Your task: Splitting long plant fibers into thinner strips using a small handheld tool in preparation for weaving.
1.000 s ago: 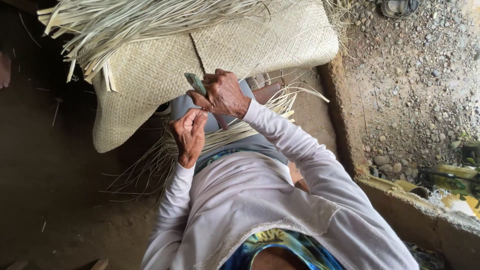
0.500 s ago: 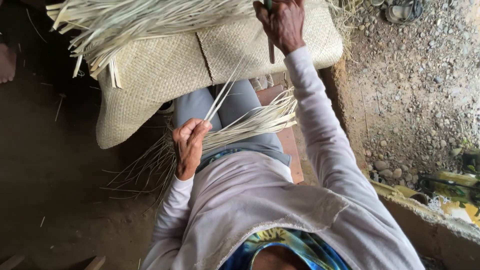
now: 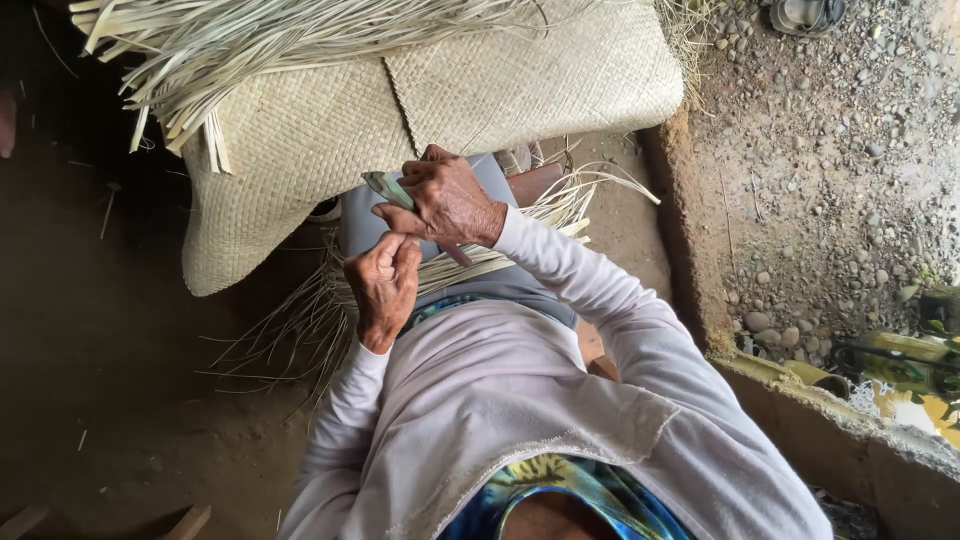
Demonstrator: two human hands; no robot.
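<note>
Right hand (image 3: pixel 445 200) closed around a small green-handled blade tool (image 3: pixel 385 187), its tip pointing left above the lap; left hand (image 3: pixel 382 280) just below it, thumb and fingers pinched together, most likely on the end of a thin leaf strip, though the strip itself too narrow to make out between the fingertips. Both hands nearly touching, over the grey trousers, with a loose bundle of pale leaf strips (image 3: pixel 520 235) lying across the lap and spreading to the dirt floor (image 3: pixel 110 330) on the left. Woven mat (image 3: pixel 330 130) just ahead of the knees, with unwoven strip ends (image 3: pixel 250 45) hanging over its far edge. Main risk, as a judgement: blade very close to the left fingertips, so a slip or a sudden give in the fibre able to cut the thumb or index finger. Also possible: uneven pull or wrong blade angle tearing the strip crosswise instead of splitting along the grain, giving a useless ragged piece. Loose bundle not held by anything, so liable to slide off the lap and tangle.
</note>
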